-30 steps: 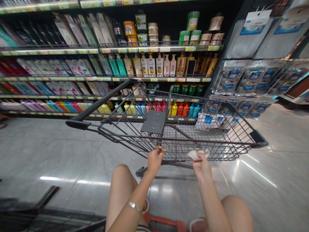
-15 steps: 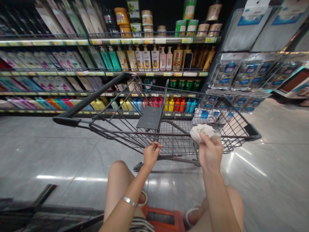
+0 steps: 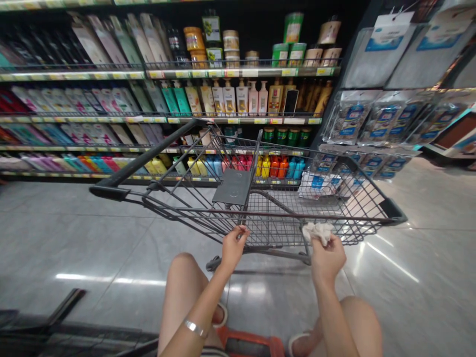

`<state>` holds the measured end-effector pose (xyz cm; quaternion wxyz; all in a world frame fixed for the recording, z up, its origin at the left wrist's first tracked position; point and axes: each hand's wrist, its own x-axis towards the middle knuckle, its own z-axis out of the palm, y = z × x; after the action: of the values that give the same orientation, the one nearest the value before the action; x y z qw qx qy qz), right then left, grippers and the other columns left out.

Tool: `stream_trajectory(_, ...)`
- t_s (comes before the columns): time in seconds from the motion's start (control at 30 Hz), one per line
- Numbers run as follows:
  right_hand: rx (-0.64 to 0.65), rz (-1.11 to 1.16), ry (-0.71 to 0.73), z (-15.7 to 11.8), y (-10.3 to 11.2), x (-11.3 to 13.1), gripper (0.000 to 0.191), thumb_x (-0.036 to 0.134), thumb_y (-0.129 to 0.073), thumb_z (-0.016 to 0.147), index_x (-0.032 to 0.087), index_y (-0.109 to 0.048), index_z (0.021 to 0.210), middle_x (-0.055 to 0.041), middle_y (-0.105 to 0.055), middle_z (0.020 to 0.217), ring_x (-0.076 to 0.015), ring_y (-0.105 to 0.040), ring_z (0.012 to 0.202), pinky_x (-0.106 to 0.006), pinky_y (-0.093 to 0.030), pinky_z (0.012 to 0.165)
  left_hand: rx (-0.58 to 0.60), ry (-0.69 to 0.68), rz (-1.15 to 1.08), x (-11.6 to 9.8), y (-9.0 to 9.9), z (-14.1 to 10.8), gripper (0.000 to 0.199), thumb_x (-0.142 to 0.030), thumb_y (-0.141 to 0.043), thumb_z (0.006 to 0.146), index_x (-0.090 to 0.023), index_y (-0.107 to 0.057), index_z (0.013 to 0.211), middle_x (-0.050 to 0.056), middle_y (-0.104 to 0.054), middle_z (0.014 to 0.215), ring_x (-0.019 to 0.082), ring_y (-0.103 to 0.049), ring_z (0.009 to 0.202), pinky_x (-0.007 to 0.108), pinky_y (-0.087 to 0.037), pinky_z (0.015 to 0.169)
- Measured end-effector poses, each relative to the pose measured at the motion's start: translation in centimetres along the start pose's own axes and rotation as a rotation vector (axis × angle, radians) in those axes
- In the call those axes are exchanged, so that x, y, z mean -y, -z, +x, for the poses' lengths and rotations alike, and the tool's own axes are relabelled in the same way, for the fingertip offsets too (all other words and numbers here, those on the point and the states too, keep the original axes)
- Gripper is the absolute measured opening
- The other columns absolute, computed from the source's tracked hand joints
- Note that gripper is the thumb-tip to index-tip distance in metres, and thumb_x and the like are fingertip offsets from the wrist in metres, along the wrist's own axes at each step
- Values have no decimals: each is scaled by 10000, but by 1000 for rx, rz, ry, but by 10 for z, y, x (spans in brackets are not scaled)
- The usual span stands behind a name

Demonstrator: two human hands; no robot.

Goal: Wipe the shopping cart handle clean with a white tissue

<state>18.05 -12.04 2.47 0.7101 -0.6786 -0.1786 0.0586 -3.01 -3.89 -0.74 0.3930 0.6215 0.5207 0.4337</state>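
Observation:
A dark grey wire shopping cart (image 3: 230,212) stands sideways in front of me, its handle at the left. My left hand (image 3: 234,245) is closed, fingers curled at the wires of the cart's near side below the top rail. In my right hand (image 3: 329,258) is a crumpled white cloth (image 3: 318,232), pinched between thumb and fingers. The cloth is against the near side mesh, just below the rail towards the cart's front end. A grey child-seat flap (image 3: 232,187) sits inside the cart, whose basket holds nothing visible.
Behind the cart run shelves (image 3: 238,73) of bottles and jars. Packaged goods (image 3: 349,116) hang at the right. Below me is an orange stool or step (image 3: 253,339) between my legs. A dark metal frame (image 3: 70,302) lies at lower left on the grey floor (image 3: 122,248).
My right hand has moved down with the cloth, from the rail to the mesh below it. My left hand stays at about the same spot on the cart. The view has tilted slightly upward.

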Motion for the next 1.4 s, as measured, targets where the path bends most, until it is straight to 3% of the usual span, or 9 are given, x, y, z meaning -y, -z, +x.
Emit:
stream_trajectory(0.13,-104,19,122,23,1,14,269,248,-679,565,150,-588,799,17,-583,734,-139,-543,686,-278,-456,666,-34,49,-126,1,-2,-1,238,-368,-590,705,-168,-616,831,46,-680,787,188,-650,780,263,-494,676)
stream_trajectory(0.23,-112,-18,148,31,0,-2,241,251,-657,576,154,-579,783,23,-561,714,-133,-522,661,-285,-448,656,-93,87,-200,-3,-3,0,268,-359,-595,693,-157,-609,870,59,-679,810,184,-646,785,276,-496,710)
stream_trajectory(0.43,22,-140,117,17,-7,-59,207,268,-625,572,160,-562,737,28,-508,676,-143,-464,632,-304,-390,640,-206,26,-174,-16,-5,3,205,-340,-569,730,-168,-571,841,27,-639,767,150,-620,738,265,-495,722)
stream_trajectory(0.63,-9,-220,203,10,-9,-72,203,310,-635,588,182,-547,720,0,-479,743,-185,-454,731,-341,-380,708,-133,21,-133,-18,1,8,193,-366,-577,724,-175,-551,732,-3,-602,680,145,-614,674,238,-506,617)
stream_trajectory(0.8,202,-311,115,-3,7,-95,211,346,-652,551,170,-567,633,-4,-525,639,-189,-475,640,-321,-387,626,-139,26,-130,-17,5,11,201,-373,-595,695,-177,-555,714,1,-617,672,155,-627,672,233,-503,592)
stream_trajectory(0.87,197,-318,62,-13,11,-97,228,346,-654,546,156,-587,652,-2,-543,622,-186,-484,619,-319,-388,615,-123,35,-125,-17,5,12,203,-375,-595,692,-178,-554,716,-2,-619,653,156,-626,658,234,-501,586)
stream_trajectory(1.03,130,-169,233,-26,-12,-44,198,250,-609,640,151,-599,811,-29,-570,806,-175,-515,740,-325,-410,718,-114,48,-128,-16,5,12,211,-380,-598,686,-175,-556,714,-4,-618,634,152,-618,632,230,-492,570)
stream_trajectory(1.17,108,-157,343,-30,-40,7,118,214,-619,661,169,-560,753,-7,-510,755,-167,-491,731,-302,-404,692,-111,65,-128,-15,5,13,222,-391,-600,680,-177,-551,711,-4,-612,627,155,-614,624,229,-482,556)
stream_trajectory(1.4,196,-78,522,-49,-52,45,69,175,-602,724,184,-583,789,-31,-554,820,-179,-547,807,-315,-439,735,-109,65,-95,-18,6,15,237,-418,-580,686,-185,-541,702,-1,-604,621,149,-596,614,226,-474,560)
